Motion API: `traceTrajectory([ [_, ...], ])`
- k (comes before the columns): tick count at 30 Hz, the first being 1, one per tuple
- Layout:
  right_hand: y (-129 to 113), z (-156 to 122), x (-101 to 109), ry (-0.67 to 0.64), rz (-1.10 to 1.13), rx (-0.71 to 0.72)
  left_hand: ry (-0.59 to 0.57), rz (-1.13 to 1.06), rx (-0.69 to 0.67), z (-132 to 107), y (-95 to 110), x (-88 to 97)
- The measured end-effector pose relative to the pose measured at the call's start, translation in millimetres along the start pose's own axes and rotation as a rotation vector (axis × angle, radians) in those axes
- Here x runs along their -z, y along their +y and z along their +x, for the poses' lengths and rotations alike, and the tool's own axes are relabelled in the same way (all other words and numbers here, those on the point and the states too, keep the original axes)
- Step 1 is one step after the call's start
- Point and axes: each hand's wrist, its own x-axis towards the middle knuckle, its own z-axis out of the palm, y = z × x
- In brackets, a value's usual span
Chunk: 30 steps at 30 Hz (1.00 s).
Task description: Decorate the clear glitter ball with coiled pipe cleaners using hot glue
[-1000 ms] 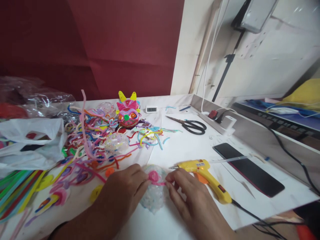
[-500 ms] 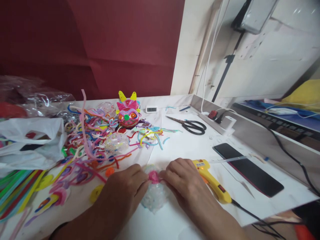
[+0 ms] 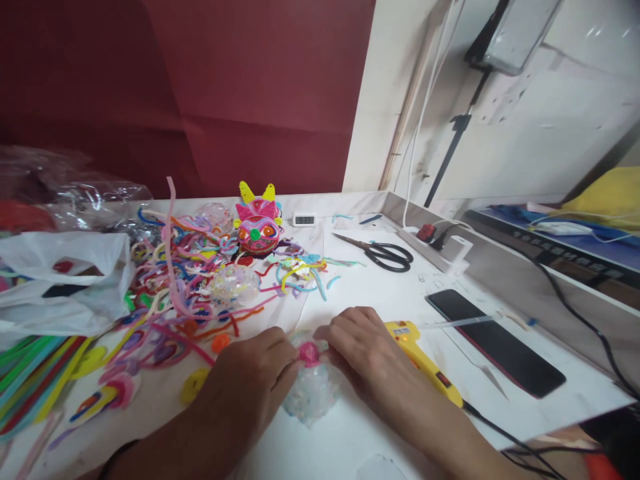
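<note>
In front of me on white paper sits a clear rounded plastic piece (image 3: 311, 400) with coloured specks. A small pink coil (image 3: 309, 354), seemingly of fuzzy pipe cleaner, lies on its top. My left hand (image 3: 263, 373) grips the piece from the left, its curled fingers meeting the coil's edge. From the other side my right hand (image 3: 363, 353) curls over the piece, its fingertips close to the coil; the undersides of both hands are hidden. Just right of my right hand lies a yellow hot glue gun (image 3: 425, 363).
Black-handled scissors (image 3: 380, 253), a dark phone-like slab (image 3: 495, 343) and tweezers (image 3: 485, 370) lie to the right. At left are a tangle of pipe cleaners (image 3: 175, 267), a white bag (image 3: 100, 307) and a decorated animal head (image 3: 257, 230). A small digital clock (image 3: 304, 220) stands behind.
My right hand's fingers have lifted slightly up and left over the far side of the coil. My left hand and the plastic piece have hardly moved.
</note>
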Motion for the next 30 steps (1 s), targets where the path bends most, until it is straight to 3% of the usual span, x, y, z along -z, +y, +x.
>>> traceTrajectory([
  [3, 3, 2, 1, -0.025, 0.011, 0.053, 0.013, -0.015, 0.009, 0, -1, -1.3],
  [11, 12, 7, -3, 0.066, 0.041, 0.183, -0.021, -0.132, 0.066, 2, -8, 0.2],
  [15, 13, 9, -2, 0.035, 0.045, 0.161, -0.046, -0.282, 0.104, 8, -14, 6.5],
  [18, 12, 10, 0, 0.007, 0.040, 0.152, 0.023, -0.341, 0.119, 10, -16, 8.0],
  [21, 11, 10, 2, -0.016, 0.028, 0.148, 0.110, -0.356, 0.033, 10, -16, 5.0],
  [25, 12, 10, 4, -0.039, -0.002, 0.150, 0.140, -0.369, -0.102, 10, -12, -1.7],
  [30, 17, 12, 1, -0.027, 0.018, 0.171, 0.105, -0.363, -0.107, 13, -8, -3.0],
])
